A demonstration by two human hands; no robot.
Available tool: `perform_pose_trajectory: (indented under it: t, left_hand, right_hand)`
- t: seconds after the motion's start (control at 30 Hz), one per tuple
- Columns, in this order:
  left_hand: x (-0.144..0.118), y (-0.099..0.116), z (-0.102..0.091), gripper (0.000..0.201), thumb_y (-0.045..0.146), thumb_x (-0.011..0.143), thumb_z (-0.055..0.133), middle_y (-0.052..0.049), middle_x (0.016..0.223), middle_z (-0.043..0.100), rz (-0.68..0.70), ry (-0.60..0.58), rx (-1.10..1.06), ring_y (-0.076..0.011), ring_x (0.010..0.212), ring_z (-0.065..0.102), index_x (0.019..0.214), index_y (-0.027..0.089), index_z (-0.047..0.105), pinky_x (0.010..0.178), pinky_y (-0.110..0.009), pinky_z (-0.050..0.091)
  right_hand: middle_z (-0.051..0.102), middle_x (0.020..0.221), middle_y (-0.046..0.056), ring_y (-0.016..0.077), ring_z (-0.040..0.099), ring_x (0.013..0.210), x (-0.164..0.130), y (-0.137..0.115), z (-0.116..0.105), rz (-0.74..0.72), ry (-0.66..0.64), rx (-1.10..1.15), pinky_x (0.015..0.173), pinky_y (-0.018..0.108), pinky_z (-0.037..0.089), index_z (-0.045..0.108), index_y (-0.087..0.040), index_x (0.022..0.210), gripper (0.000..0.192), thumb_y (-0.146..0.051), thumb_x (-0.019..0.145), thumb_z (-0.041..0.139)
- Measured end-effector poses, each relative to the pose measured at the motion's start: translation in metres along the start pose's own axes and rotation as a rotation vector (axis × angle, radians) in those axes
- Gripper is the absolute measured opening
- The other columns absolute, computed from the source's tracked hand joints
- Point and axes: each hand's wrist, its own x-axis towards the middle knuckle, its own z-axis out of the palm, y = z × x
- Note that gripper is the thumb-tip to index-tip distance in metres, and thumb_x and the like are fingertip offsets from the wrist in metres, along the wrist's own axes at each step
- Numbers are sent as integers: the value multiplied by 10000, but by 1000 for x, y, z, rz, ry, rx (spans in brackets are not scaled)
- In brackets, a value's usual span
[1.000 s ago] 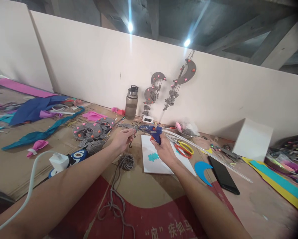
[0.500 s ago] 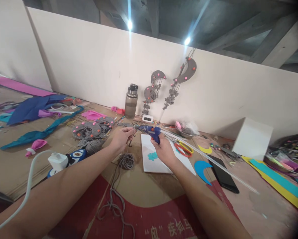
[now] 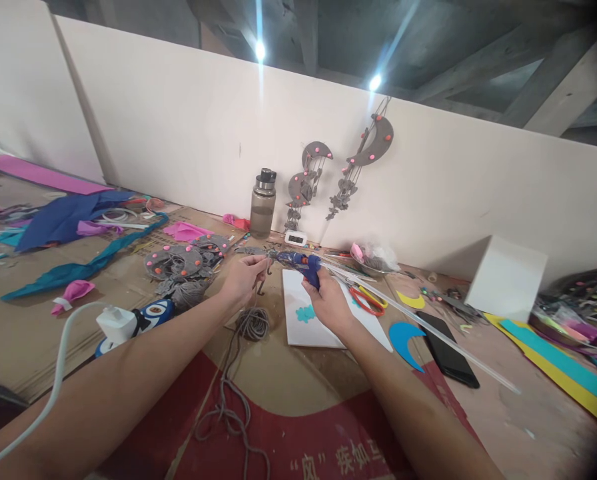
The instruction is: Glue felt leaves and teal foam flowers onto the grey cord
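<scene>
My right hand (image 3: 330, 303) is wrapped round the grip of a blue hot glue gun (image 3: 308, 268), its nozzle pointing left. A long clear glue stick (image 3: 418, 310) runs out of the gun's back to the right. Close to the nozzle, my left hand (image 3: 246, 279) pinches grey yarn between thumb and fingertips; the exact spot where the nozzle meets it is too small to make out. A short dark strand dangles below those fingers. Underneath lies a coil of grey yarn (image 3: 253, 324), its loose tail trailing forward over the cardboard (image 3: 288, 380).
A white board (image 3: 298, 335) with teal scraps lies below the gun, near scissors (image 3: 371, 301), a blue crescent (image 3: 406, 345) and a phone (image 3: 448, 350). A bottle (image 3: 262, 207) stands at the wall. Left are grey decorated rings (image 3: 176, 262) and a plugged power strip (image 3: 151, 316).
</scene>
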Motion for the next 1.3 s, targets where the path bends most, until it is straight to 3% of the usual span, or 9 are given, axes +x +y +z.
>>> perform_pose_trajectory:
  t: [0.4, 0.57, 0.73, 0.83, 0.93, 1.03, 1.17, 1.23, 1.3]
  left_hand:
    - [2, -2, -1, 333, 403, 541, 796, 24, 513, 490, -3, -2, 17, -47, 446, 388, 570, 132, 605, 419, -185, 250]
    - [4, -2, -4, 313, 363, 539, 800, 27, 530, 499, -54, -9, -42, -43, 444, 414, 594, 130, 597, 415, -178, 279]
    - [5, -4, -6, 304, 323, 525, 801, 19, 595, 545, -83, 28, -93, -42, 462, 446, 629, 128, 592, 429, -174, 322]
    - [3, -5, -5, 291, 336, 570, 778, 23, 597, 541, -63, 11, -72, -43, 471, 440, 645, 131, 585, 444, -174, 329]
    - [-1, -4, -2, 266, 336, 624, 745, 30, 574, 520, -20, -24, -12, -42, 473, 419, 642, 135, 572, 444, -173, 302]
    - [-5, -2, 1, 242, 325, 654, 719, 47, 548, 497, 29, -12, 77, -38, 451, 377, 643, 144, 559, 434, -180, 264]
    - [-10, 3, 5, 197, 333, 685, 680, 42, 569, 531, 133, 49, 295, -63, 481, 419, 712, 154, 604, 477, -200, 312]
    - [-12, 6, 7, 182, 324, 698, 661, 8, 644, 599, 213, 64, 443, -96, 560, 498, 749, 151, 635, 541, -224, 373]
    - [-16, 9, 9, 155, 299, 714, 639, -21, 699, 635, 316, 60, 593, -128, 623, 541, 759, 151, 651, 588, -251, 403]
  right_hand:
    - [640, 931, 102, 227, 575, 814, 1, 1, 1, 20, -5, 8, 725, 334, 411, 501, -170, 1049, 231, -296, 861, 453]
    - [631, 849, 46, 187, 559, 714, 1, 1, 1, 20, 33, 153, 665, 314, 421, 506, -203, 1021, 205, -289, 837, 472]
    - [647, 898, 22, 113, 524, 527, 9, 13, 6, 215, 20, 507, 480, 254, 431, 426, -219, 1037, 248, -318, 813, 469]
    - [658, 893, 33, 113, 566, 527, 15, 30, 8, 369, -58, 429, 465, 248, 449, 438, -209, 946, 154, -286, 814, 432]
    - [643, 750, 47, 158, 590, 548, 17, 48, 8, 428, -60, 259, 519, 288, 458, 483, -196, 796, 60, -249, 771, 493]
    - [626, 743, 91, 250, 618, 744, 15, 55, 6, 407, 3, 139, 697, 376, 460, 506, -193, 706, 95, -240, 714, 589]
    - [590, 984, 144, 287, 518, 1028, 10, 36, 0, 299, 161, 35, 912, 431, 365, 525, -186, 797, 98, -235, 733, 580]
    - [578, 930, 104, 249, 521, 942, 8, 17, 0, 148, 218, 80, 868, 408, 390, 504, -194, 816, 109, -273, 761, 556]
    - [567, 833, 42, 192, 529, 789, 5, -4, 5, 103, 166, 305, 768, 358, 424, 476, -208, 819, 145, -335, 787, 540]
